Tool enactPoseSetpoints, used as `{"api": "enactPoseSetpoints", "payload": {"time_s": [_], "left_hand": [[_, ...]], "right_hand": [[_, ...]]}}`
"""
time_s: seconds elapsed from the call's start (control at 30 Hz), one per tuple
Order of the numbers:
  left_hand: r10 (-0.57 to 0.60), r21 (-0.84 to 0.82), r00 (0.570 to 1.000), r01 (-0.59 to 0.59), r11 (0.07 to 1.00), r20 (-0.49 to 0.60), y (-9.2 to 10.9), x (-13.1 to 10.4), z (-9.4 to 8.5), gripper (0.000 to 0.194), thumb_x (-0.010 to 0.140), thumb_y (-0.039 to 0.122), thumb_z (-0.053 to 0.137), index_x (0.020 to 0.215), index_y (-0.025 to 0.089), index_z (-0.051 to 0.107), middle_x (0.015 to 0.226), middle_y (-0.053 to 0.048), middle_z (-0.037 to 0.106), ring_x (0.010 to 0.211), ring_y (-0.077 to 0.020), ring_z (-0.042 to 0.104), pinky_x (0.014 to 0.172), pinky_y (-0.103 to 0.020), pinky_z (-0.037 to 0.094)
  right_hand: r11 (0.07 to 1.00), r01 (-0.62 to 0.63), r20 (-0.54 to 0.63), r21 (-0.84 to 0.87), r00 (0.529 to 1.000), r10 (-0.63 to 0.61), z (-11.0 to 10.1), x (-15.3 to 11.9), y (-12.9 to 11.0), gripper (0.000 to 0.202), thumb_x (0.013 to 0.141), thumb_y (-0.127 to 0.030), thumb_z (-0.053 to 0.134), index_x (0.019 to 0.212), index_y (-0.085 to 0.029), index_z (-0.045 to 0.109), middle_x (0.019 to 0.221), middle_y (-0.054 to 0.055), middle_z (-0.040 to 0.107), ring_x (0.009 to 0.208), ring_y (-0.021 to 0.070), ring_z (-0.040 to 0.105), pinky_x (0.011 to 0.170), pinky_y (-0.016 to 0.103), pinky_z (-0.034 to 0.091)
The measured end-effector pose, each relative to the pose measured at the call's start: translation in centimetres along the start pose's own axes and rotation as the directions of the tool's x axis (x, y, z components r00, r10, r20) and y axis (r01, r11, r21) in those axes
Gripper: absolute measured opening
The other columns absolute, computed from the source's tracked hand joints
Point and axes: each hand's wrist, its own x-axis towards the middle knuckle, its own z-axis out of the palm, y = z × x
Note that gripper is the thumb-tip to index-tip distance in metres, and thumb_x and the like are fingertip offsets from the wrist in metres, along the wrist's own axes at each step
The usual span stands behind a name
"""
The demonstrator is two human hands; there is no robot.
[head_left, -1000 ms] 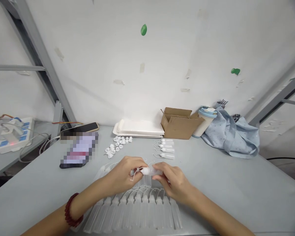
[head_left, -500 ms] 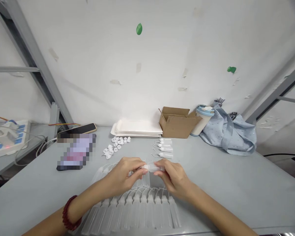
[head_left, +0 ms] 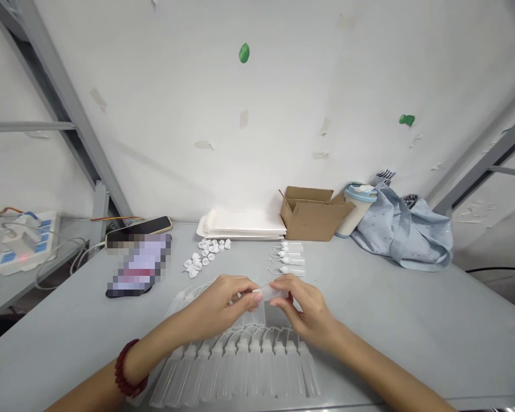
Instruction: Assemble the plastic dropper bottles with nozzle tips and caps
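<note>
My right hand (head_left: 308, 306) grips the body of a small translucent squeeze bottle (head_left: 273, 292) between thumb and fingers. At the bottle's left end, my left hand (head_left: 224, 301) pinches the white cap part, which its fingertips mostly cover. The bottle lies nearly sideways above the table. Below the hands, a row of clear squeeze bottles (head_left: 240, 369) with thin bent nozzles lies side by side. Behind it is another row, partly hidden by my left hand. Several smaller bottles with hooked nozzles (head_left: 292, 258) lie beyond my right hand.
Loose white caps (head_left: 206, 252) lie in a cluster at the back. White flat packs (head_left: 242, 224), an open cardboard box (head_left: 320, 220), a lidded cup (head_left: 356, 213) and a blue cloth bag (head_left: 405, 234) stand along the wall. Two phones (head_left: 141, 263) (head_left: 139, 230) and a power strip (head_left: 28, 243) are left.
The whole view has shifted slightly, so things appear a little further right. Both hands still hold the small bottle, and my left fingertips now cover more of its cap end.
</note>
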Motion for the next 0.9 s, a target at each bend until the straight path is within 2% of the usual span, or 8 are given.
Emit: {"api": "enactPoseSetpoints", "payload": {"time_s": [0.1, 0.2, 0.3, 0.37, 0.5, 0.63, 0.73, 0.9], "left_hand": [[-0.028, 0.02, 1.0, 0.028, 0.999, 0.008, 0.0, 0.0, 0.0, 0.035, 0.094, 0.032, 0.04, 0.071, 0.015, 0.06, 0.067, 0.0, 0.062, 0.064, -0.0126, 0.057, 0.059, -0.021, 0.041], [0.073, 0.068, 0.996, -0.07, 0.995, -0.041, -0.3, -0.1, 0.4, 0.035, 0.094, 0.029, 0.041, 0.066, 0.015, 0.057, 0.061, 0.001, 0.058, 0.059, -0.0113, 0.053, 0.057, -0.021, 0.038], [0.247, 0.212, 0.963, -0.221, 0.952, -0.105, -0.9, -0.2, 0.9, 0.031, 0.095, 0.027, 0.042, 0.07, 0.015, 0.055, 0.061, 0.001, 0.052, 0.056, -0.0109, 0.046, 0.054, -0.022, 0.033], [0.328, 0.306, 0.938, -0.281, 0.91, -0.114, -1.4, -0.2, 1.3, 0.027, 0.095, 0.026, 0.041, 0.075, 0.015, 0.055, 0.064, 0.001, 0.051, 0.056, -0.0114, 0.043, 0.053, -0.024, 0.031], [0.382, 0.417, 0.92, -0.317, 0.852, -0.082, -2.0, -0.1, 1.6, 0.028, 0.097, 0.025, 0.038, 0.074, 0.016, 0.052, 0.063, 0.001, 0.047, 0.053, -0.0114, 0.038, 0.051, -0.025, 0.028], [0.407, 0.49, 0.912, -0.334, 0.805, -0.048, -2.2, 0.0, 1.5, 0.03, 0.097, 0.023, 0.038, 0.069, 0.016, 0.049, 0.061, 0.002, 0.045, 0.05, -0.011, 0.034, 0.048, -0.025, 0.026], [0.432, 0.539, 0.901, -0.348, 0.767, -0.032, -2.2, 0.0, 1.5, 0.031, 0.097, 0.023, 0.037, 0.07, 0.016, 0.05, 0.061, 0.002, 0.047, 0.049, -0.0112, 0.035, 0.047, -0.025, 0.027], [0.428, 0.621, 0.904, -0.333, 0.709, -0.004, -2.1, -0.3, 1.7, 0.033, 0.098, 0.025, 0.033, 0.073, 0.016, 0.052, 0.062, 0.0, 0.051, 0.048, -0.0115, 0.041, 0.046, -0.026, 0.028]], "right_hand": [[0.999, 0.039, 0.0, -0.006, 0.999, -0.039, 0.2, -0.1, 0.3, 0.018, 0.093, -0.017, 0.048, 0.111, -0.019, 0.05, 0.082, 0.007, 0.06, 0.07, 0.0161, 0.056, 0.057, 0.026, 0.047], [1.0, -0.006, 0.037, 0.03, 0.999, 0.005, -0.1, -0.2, 0.1, 0.016, 0.093, -0.019, 0.046, 0.109, -0.019, 0.049, 0.078, 0.004, 0.057, 0.064, 0.0146, 0.053, 0.055, 0.025, 0.044], [0.98, -0.165, 0.118, 0.113, 0.981, 0.152, -0.8, 0.0, -0.6, 0.008, 0.093, -0.022, 0.046, 0.098, -0.018, 0.052, 0.069, -0.001, 0.051, 0.056, 0.0118, 0.046, 0.052, 0.024, 0.039], [0.936, -0.305, 0.168, 0.175, 0.946, 0.276, -1.2, 0.2, -0.9, 0.011, 0.093, -0.026, 0.046, 0.091, -0.018, 0.053, 0.065, -0.003, 0.046, 0.054, 0.0107, 0.043, 0.051, 0.023, 0.036], [0.787, -0.533, 0.237, 0.31, 0.845, 0.48, -1.1, 0.6, -1.2, 0.021, 0.09, -0.036, 0.049, 0.082, -0.018, 0.054, 0.058, -0.006, 0.038, 0.051, 0.0091, 0.035, 0.049, 0.022, 0.03], [0.606, -0.684, 0.295, 0.406, 0.726, 0.621, -0.6, 1.1, -1.4, 0.025, 0.084, -0.041, 0.056, 0.075, -0.018, 0.053, 0.053, -0.008, 0.034, 0.048, 0.0082, 0.031, 0.046, 0.022, 0.025], [0.472, -0.739, 0.353, 0.48, 0.656, 0.667, -0.4, 1.3, -1.4, 0.026, 0.079, -0.042, 0.061, 0.073, -0.018, 0.052, 0.049, -0.009, 0.035, 0.044, 0.0073, 0.031, 0.043, 0.022, 0.025], [0.241, -0.771, 0.478, 0.59, 0.574, 0.665, -0.2, 1.3, -0.9, 0.03, 0.076, -0.041, 0.065, 0.067, -0.019, 0.046, 0.045, -0.011, 0.033, 0.038, 0.0053, 0.026, 0.037, 0.02, 0.025]]}}
